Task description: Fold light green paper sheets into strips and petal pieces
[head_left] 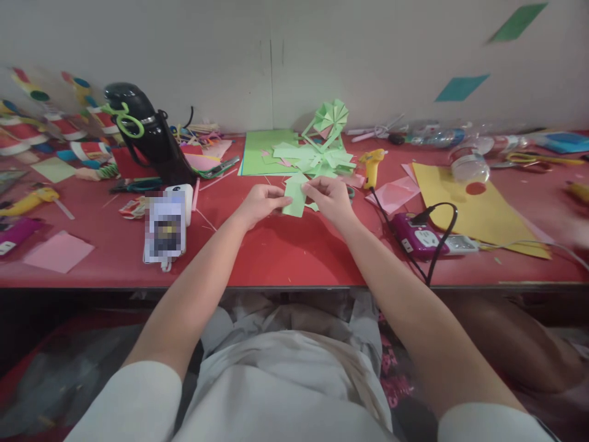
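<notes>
Both of my hands hold one small piece of light green paper (294,197) above the red table (285,258). My left hand (261,204) pinches its left edge between thumb and fingers. At the upper right edge, my right hand (330,195) grips it with thumb and fingertips. Just behind lies a heap of cut light green paper pieces (317,159), partly on green sheets (257,153). A folded green paper wheel (332,118) stands beyond the heap, near the wall.
A yellow glue gun (372,167) stands right of the heap. Its cord runs near a purple power strip (418,236). To the left are a phone (165,230) and a tall black bottle (145,132). A plastic bottle (469,164) lies on yellow paper (488,215).
</notes>
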Motion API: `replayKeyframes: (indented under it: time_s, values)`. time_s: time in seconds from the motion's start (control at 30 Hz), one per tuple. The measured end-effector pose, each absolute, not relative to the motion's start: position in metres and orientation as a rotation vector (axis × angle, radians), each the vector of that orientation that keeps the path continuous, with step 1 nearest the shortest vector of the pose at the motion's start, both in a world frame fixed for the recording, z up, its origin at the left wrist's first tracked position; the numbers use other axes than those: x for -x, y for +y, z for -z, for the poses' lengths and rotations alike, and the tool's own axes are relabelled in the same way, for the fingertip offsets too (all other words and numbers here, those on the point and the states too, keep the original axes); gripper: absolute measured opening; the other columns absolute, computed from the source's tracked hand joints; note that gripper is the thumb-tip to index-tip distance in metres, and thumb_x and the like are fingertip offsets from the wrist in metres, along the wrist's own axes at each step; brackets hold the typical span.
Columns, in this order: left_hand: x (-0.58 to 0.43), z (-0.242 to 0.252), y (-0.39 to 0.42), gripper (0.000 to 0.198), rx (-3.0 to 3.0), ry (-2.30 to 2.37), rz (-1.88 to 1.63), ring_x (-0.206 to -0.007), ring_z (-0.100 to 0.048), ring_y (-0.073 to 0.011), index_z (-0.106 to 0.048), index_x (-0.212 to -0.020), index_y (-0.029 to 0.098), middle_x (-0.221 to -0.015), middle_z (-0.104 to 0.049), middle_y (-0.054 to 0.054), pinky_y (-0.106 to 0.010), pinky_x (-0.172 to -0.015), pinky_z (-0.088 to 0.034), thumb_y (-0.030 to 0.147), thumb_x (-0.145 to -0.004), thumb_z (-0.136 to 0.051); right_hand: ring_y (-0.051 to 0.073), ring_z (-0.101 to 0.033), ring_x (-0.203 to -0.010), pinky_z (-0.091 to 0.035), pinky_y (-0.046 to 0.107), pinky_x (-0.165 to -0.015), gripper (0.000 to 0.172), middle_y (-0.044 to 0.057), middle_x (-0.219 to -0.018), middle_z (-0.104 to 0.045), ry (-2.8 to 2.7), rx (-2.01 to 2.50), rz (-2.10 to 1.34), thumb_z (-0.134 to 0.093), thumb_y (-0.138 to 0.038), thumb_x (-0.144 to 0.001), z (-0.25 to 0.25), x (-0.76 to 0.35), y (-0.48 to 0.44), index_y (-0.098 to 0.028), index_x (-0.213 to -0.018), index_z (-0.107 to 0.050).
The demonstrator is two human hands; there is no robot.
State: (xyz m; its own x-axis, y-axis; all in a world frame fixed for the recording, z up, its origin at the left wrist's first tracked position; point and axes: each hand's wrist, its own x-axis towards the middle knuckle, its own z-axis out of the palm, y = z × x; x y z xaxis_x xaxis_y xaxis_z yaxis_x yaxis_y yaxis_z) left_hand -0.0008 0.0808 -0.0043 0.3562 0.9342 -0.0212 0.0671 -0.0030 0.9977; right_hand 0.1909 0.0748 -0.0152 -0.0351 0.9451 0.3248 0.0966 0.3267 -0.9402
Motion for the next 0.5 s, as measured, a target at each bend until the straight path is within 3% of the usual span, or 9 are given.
replayKeyframes:
  time_s: [0.23, 0.5]
  values:
    - [0.0028, 0.0019, 0.0819, 0.026, -1.257, 1.005, -0.839, -0.074, -0.07, -0.0186, -0.071, -0.076, 0.012, -0.079, -0.072, -0.008, -0.04, -0.075, -0.062, 0.026, -0.064, -0.09, 0.017, -0.062, -0.064, -0.056, 0.035, -0.065, 0.032, 0.004, -0.07, -0.066, -1.414, 1.042, -0.943, -0.077, -0.05, -0.073, 0.0218, -0.1902, 0.0788, -0.019, -0.075, -0.066]
    - [0.0037, 0.0082, 0.0824, 0.036, -1.302, 0.965, -0.829, -0.071, -0.072, -0.0187, -0.068, -0.08, 0.012, -0.079, -0.073, -0.008, -0.037, -0.073, -0.062, 0.026, -0.058, -0.093, 0.016, -0.063, -0.064, -0.057, 0.035, -0.065, 0.036, 0.004, -0.071, -0.068, -1.396, 1.066, -0.956, -0.079, -0.052, -0.071, 0.0205, -0.194, 0.0798, -0.019, -0.076, -0.066]
